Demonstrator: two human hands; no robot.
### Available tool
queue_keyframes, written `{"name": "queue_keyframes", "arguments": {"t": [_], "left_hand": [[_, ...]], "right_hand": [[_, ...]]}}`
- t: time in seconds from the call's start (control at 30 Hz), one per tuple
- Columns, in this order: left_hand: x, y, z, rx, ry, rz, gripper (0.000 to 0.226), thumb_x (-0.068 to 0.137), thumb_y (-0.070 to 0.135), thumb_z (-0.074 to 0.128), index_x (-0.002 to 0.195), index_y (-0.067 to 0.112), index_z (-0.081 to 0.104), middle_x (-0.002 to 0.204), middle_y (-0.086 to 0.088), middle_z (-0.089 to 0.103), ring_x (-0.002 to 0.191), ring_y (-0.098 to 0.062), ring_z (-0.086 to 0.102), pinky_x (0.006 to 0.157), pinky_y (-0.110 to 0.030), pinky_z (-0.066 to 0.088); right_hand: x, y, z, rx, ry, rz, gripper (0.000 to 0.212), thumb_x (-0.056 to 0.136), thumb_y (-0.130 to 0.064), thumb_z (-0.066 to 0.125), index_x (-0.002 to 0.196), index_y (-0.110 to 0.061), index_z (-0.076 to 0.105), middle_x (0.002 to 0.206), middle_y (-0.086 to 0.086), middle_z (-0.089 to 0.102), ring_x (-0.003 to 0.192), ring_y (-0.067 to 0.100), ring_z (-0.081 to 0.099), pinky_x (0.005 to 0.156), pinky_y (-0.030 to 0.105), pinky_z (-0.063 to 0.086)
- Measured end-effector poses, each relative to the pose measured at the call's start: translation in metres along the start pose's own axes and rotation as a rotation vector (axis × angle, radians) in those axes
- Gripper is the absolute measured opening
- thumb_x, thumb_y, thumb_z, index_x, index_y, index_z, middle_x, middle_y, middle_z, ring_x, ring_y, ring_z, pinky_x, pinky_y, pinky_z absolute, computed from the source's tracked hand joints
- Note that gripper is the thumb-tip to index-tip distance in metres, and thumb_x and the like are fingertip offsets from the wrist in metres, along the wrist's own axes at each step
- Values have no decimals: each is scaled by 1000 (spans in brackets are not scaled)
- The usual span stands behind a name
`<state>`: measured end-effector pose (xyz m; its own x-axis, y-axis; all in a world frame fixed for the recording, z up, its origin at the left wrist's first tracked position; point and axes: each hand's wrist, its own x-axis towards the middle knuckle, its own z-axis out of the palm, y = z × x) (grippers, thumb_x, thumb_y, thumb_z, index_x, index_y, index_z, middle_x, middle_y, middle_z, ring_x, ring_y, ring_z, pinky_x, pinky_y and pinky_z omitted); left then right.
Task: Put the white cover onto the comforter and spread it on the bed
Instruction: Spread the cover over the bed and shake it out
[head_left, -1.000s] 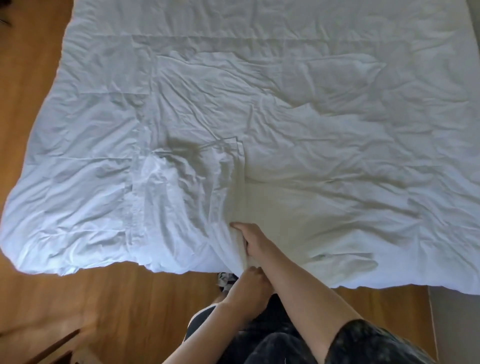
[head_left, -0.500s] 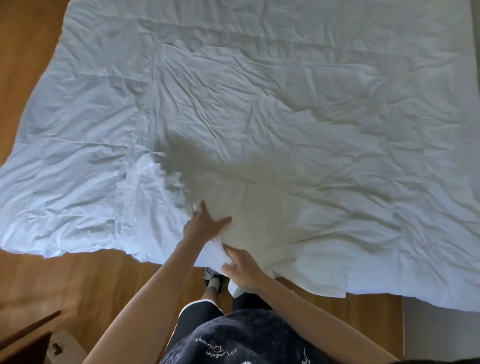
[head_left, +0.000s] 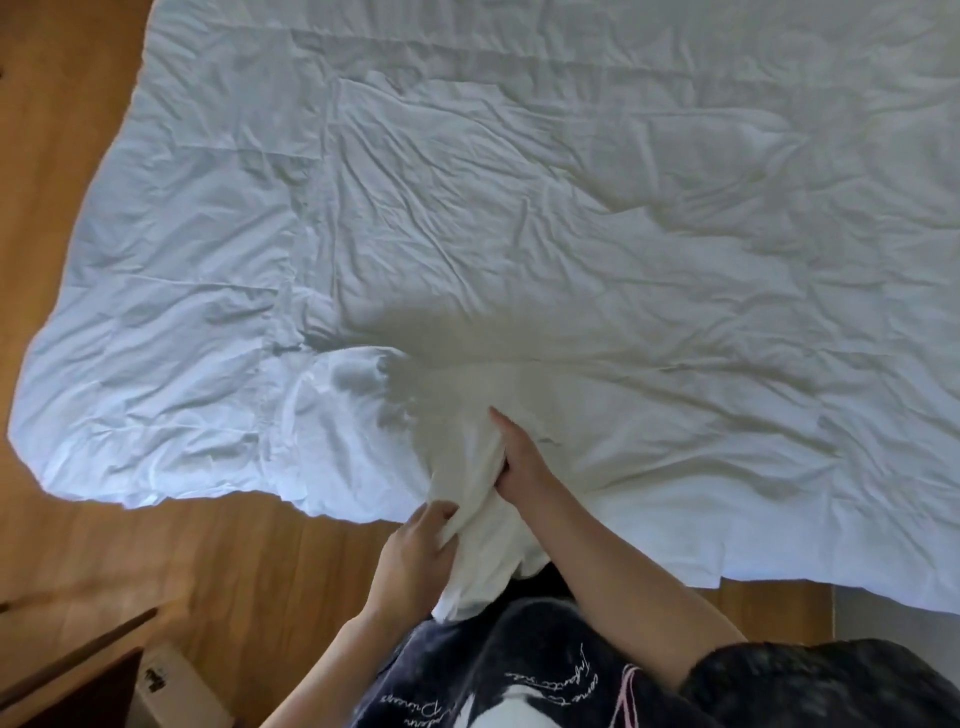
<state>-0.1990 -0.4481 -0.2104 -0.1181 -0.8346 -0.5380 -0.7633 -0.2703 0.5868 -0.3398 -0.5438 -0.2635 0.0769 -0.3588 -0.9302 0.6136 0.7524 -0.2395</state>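
Since the earlier frame the left hand (head_left: 415, 553) has dropped from the white cover (head_left: 519, 218) to its bunched edge, fingers curled around the fabric. Just above that grip, the right hand (head_left: 519, 457) clutches the same bunch, thumb extended, over the comforter (head_left: 156, 260).

The person wears a dark navy fleecy top (head_left: 545, 670) with short sleeves; white cursive lettering and a pink line mark its front; both forearms are bare.

White cover (head_left: 519, 249); brown wood-grain floor (head_left: 249, 561).
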Motion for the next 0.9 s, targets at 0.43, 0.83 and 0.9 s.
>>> {"name": "queue_keyframes", "arguments": {"t": [0.43, 0.83, 0.9], "left_hand": [[50, 57, -57, -433, 208, -85, 56, 78, 60, 62, 123, 28, 50, 123, 19, 54, 98, 1, 60, 86, -31, 52], [18, 76, -51, -208, 153, -141, 66, 81, 55, 64, 137, 27, 43, 133, 11, 55, 107, -16, 64, 91, -40, 53], [12, 75, -50, -334, 156, -176, 55, 85, 48, 65, 132, 25, 48, 123, 11, 62, 97, -11, 66, 88, -38, 55]], "right_hand": [[-74, 22, 3, -1099, -63, -676, 26, 96, -28, 57, 113, -10, 67, 97, 7, 72, 88, 20, 67, 78, 38, 55], [-104, 17, -13, -1159, -180, -713, 27, 84, -18, 58, 99, -40, 65, 87, -16, 64, 80, 9, 62, 68, 26, 46], [-109, 17, -11, -856, -306, -638, 36, 76, -15, 53, 107, -25, 67, 93, -6, 70, 89, 17, 66, 73, 35, 52]]}}
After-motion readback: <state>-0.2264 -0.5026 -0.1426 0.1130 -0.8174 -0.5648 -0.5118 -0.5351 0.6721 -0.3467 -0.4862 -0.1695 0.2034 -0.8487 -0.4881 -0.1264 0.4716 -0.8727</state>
